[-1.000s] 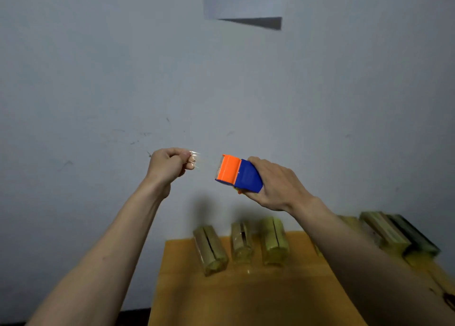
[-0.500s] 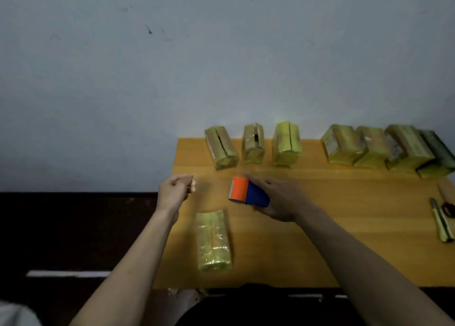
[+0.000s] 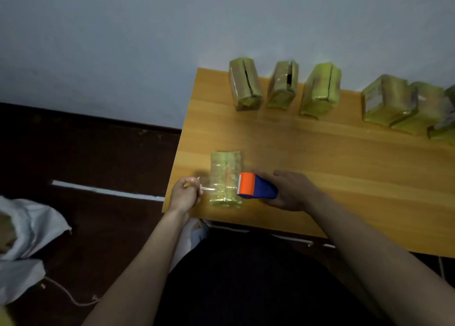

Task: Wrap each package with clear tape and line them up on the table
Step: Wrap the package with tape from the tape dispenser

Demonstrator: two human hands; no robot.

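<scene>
A yellow-green package (image 3: pixel 225 168) lies flat near the front left corner of the wooden table (image 3: pixel 344 168). My right hand (image 3: pixel 291 190) grips an orange and blue tape dispenser (image 3: pixel 256 190) at the package's right side. My left hand (image 3: pixel 184 194) pinches the free end of the clear tape (image 3: pixel 209 189) just left of the package. The tape stretches across the package's near end between my two hands. Along the wall stand three wrapped packages (image 3: pixel 283 89), and several more (image 3: pixel 403 106) crowd together at the right.
A white sack (image 3: pixel 22 249) with a loose string lies on the dark floor at the left. A white line (image 3: pixel 108 193) runs across the floor. The table's left edge lies under my left hand. My dark lap fills the space below the table's front edge.
The view tilted down from the wall to the table. Both hands came down from mid-air to the flat package, and the tape now spans its near end.
</scene>
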